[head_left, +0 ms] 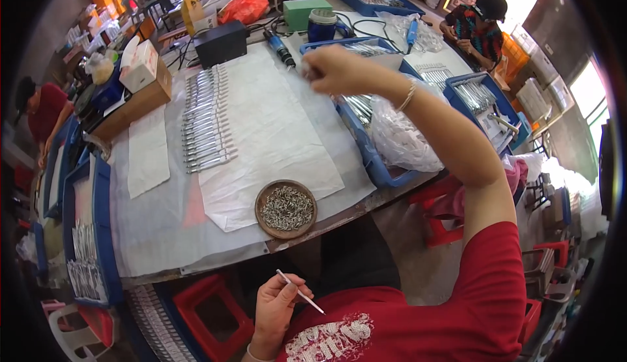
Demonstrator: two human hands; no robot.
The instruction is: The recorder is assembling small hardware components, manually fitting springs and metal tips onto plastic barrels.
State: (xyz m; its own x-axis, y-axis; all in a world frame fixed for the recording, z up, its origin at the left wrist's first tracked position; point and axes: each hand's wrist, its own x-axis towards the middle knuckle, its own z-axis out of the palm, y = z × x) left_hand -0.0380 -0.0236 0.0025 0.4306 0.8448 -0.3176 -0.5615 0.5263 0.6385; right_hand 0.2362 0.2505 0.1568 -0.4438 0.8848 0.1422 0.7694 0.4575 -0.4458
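Note:
Low in front of my red shirt, my left hand (277, 303) pinches a slim white rod (302, 291) with a darker tip, slanting down to the right. My right arm reaches across the table, and my right hand (330, 69) is raised with curled fingers; what they hold, if anything, is hidden. Nearest to it are a blue-and-black electric screwdriver (279, 48) and a dark blue mug (321, 26). A round wooden bowl (260, 223) of small metal pieces sits at the table's near edge. Farther left, several slim silvery rods (208, 119) lie side by side on white paper (268, 133).
Right of the paper stands a blue tray (375, 159) with metal rods and a clear plastic bag (405, 137). A black box (222, 43) and a cardboard box (134, 110) edge the left side. Another person (480, 26) sits at the far right, one (49, 110) at the left.

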